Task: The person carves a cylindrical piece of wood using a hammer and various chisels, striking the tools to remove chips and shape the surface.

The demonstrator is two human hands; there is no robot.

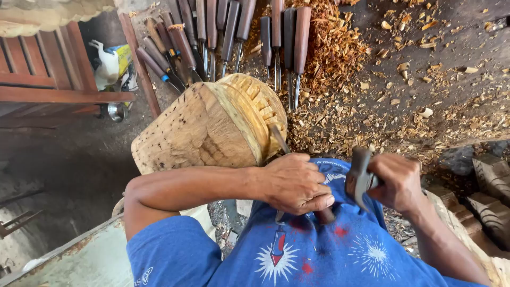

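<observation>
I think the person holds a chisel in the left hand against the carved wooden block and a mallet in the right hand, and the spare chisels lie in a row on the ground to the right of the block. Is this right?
One detail is wrong. In the head view the spare chisels lie beyond the carved wooden block, at its far side, not to its right. The rest holds: the left hand grips a chisel set against the block, and the right hand holds a mallet.

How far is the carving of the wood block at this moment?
Done: a row of cut notches runs along the pale rim of the wood block, and wood chips cover the ground. In hand: the left hand grips a chisel set against the rim, while the right hand holds a mallet. Left: the broad side of the block is rough and uncarved.
</observation>
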